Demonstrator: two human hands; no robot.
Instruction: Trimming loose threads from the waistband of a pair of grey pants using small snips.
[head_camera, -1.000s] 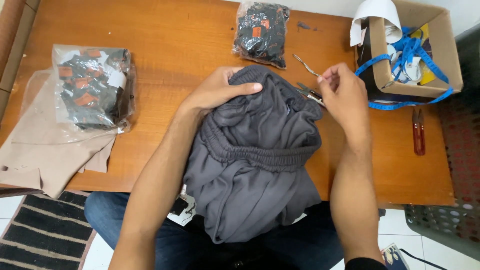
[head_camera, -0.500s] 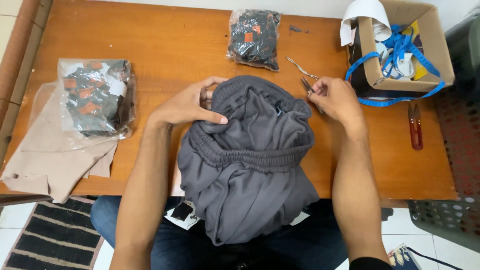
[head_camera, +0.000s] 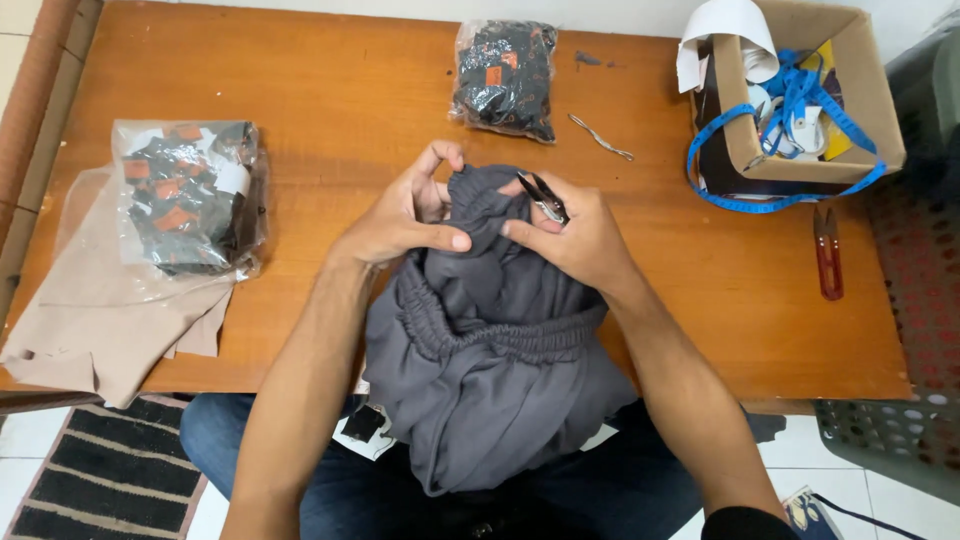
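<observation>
grey fabric (head_camera: 490, 370) lies bunched at the table (head_camera: 300, 120) front edge, hanging into your lap. your left hand (head_camera: 405, 215) pinches its top fold; your right hand (head_camera: 580, 235) is closed on small snips (head_camera: 542, 197) there. nearby are two plastic packets (head_camera: 190, 195), beige cloth (head_camera: 100, 330), a cardboard box (head_camera: 800, 100) with blue tape, and red clippers (head_camera: 827, 250).
</observation>
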